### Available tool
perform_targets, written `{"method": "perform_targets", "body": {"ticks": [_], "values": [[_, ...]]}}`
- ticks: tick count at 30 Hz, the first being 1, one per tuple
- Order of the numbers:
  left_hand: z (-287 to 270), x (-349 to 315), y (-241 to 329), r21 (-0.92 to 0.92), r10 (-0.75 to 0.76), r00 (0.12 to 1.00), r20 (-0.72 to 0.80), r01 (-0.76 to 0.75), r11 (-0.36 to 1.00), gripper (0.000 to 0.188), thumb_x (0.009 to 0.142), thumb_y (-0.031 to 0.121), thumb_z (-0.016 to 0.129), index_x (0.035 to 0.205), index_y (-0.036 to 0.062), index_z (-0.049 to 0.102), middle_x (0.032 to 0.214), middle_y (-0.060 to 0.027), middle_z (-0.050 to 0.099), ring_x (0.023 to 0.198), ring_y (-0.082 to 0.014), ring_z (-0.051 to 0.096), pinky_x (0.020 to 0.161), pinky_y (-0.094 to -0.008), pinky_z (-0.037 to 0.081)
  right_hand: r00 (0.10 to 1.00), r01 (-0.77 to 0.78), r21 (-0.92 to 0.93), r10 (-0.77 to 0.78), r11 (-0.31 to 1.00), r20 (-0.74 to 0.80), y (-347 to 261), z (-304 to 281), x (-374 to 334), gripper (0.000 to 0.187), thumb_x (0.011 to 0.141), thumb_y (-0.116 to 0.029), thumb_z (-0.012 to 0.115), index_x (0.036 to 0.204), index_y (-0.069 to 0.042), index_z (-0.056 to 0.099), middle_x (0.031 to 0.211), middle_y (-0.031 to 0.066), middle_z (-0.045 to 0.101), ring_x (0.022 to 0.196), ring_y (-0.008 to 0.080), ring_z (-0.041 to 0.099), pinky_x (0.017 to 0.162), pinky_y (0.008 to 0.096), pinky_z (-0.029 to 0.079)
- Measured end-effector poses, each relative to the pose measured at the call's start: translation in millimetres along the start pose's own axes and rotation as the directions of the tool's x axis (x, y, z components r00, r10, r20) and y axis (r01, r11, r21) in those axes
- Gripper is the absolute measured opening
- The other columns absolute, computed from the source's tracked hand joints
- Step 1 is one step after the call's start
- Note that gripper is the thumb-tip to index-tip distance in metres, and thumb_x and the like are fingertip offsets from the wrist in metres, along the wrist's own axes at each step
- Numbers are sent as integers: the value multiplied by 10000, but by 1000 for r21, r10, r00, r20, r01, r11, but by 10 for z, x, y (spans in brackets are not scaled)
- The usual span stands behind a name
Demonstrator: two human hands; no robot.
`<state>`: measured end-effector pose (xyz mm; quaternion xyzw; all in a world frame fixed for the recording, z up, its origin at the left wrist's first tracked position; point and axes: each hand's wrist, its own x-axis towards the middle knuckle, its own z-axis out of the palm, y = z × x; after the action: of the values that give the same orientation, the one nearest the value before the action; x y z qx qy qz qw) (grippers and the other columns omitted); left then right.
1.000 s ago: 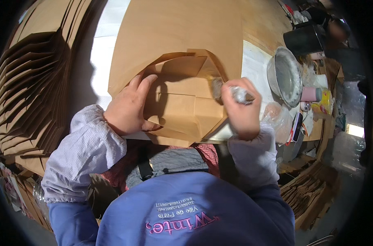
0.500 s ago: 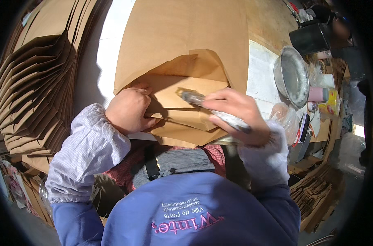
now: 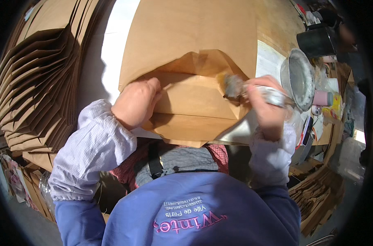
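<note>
A: Where is the brown paper sheet-bag [image 3: 190, 28]?

B: Flat on the surface [image 3: 108, 61], mid-span. Its spread end lies at the near edge; the rest runs toward the far edge.

A: State of the work?

B: Done, by my reading: end opened out into a hollow, creases visible across its floor. Undone: far and near flaps both stand apart, so the end is not yet closed. Any wet coating: cannot tell from here.

A: Tool?

B: A brush [image 3: 234, 87], bristles at the hollow's right side, blurred. Contact with the paper uncertain.

A: Fingers?

B: Right hand [image 3: 266, 110]: fingers grasping the brush by its pale-wrapped handle. Left hand [image 3: 135, 102]: at the hollow's left side, fingers curled against the paper; whether they pinch it, cannot tell.

A: Further out?

B: Metal basin [image 3: 287, 82] by the right edge of the surface, near the right hand, pale residue inside. Just past it, a pink cylinder [image 3: 321, 98]. Black container [image 3: 316, 42] toward the far right corner. Along the left edge, a fanned stack of folded brown paper [image 3: 35, 90]: many pieces there, one under the hands. I cannot judge which of them are finished.
</note>
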<state>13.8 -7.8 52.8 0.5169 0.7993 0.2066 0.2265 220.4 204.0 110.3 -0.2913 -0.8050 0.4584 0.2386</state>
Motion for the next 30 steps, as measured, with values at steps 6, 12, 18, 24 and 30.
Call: {"method": "perform_targets", "body": {"ticks": [6, 12, 18, 24, 30], "values": [[239, 187, 22, 135, -76, 986, -149, 97, 986, 124, 789, 71, 670, 745, -13, 590, 752, -204, 605, 771, -406, 597, 695, -454, 482, 987, 69, -35, -63, 997, 145, 20, 251, -299, 33, 808, -3, 656, 803, 15, 629, 766, 70, 592, 672, 120, 572, 603, 257, 454], [48, 427, -131, 28, -150, 984, -93, 154, 988, 225, 650, 141, 824, 730, -3, 670, 705, -184, 643, 681, -339, 630, 661, -394, 508, 898, -425, 305, 354, 852, 260, 119, 816, -325, 118, 855, -134, 714, 850, -38, 645, 795, 59, 629, 693, 143, 594, 624, 309, 490], [80, 458, -113, 22, -166, 967, -194, 174, 985, 247, 643, 175, 842, 706, -7, 688, 685, -180, 652, 669, -334, 640, 664, -391, 518, 982, -103, 149, 76, 983, 175, 23, 966, -251, 120, 801, -93, 701, 823, -14, 614, 770, 115, 592, 677, 226, 596, 613, 352, 477], [111, 456, -34, 151, -125, 982, -138, 146, 978, 186, 701, 124, 775, 774, -6, 665, 792, -196, 657, 781, -345, 642, 734, -414, 516, 1000, -1, -257, 7, 966, 24, 247, 184, -442, 76, 813, -9, 622, 772, 5, 560, 759, 78, 545, 633, 155, 535, 573, 283, 421], [241, 380, 145, 561, 207, 972, -114, -109, 821, 100, 782, 86, 597, 756, 60, 689, 863, -92, 673, 894, -256, 649, 790, -365, 542, 998, 4, 501, 28, 866, -55, 244, 95, -333, 213, 955, -154, 539, 1051, 29, 591, 972, 121, 623, 783, 205, 624, 722, 318, 520]]}}
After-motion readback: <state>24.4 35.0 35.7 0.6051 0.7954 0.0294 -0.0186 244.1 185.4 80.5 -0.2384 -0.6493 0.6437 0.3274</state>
